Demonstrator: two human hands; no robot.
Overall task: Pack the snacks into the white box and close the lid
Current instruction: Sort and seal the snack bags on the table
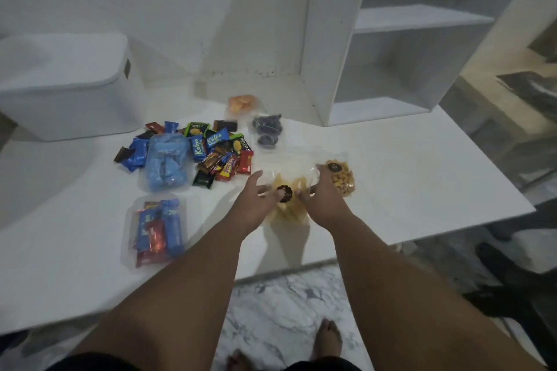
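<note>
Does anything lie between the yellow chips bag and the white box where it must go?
Yes. The pile of loose wrapped snacks and the blue pack lie between the chips bag and the white box, whose lid is on.

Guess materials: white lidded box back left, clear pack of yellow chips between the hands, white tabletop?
White lidded box: likely matte moulded plastic; rounded corners, no seams visible. Clear pack of yellow chips: thin glossy transparent plastic; the chips show through and it glints. White tabletop: smooth, slightly shiny, perhaps laminate or painted board; cannot tell which.
</note>
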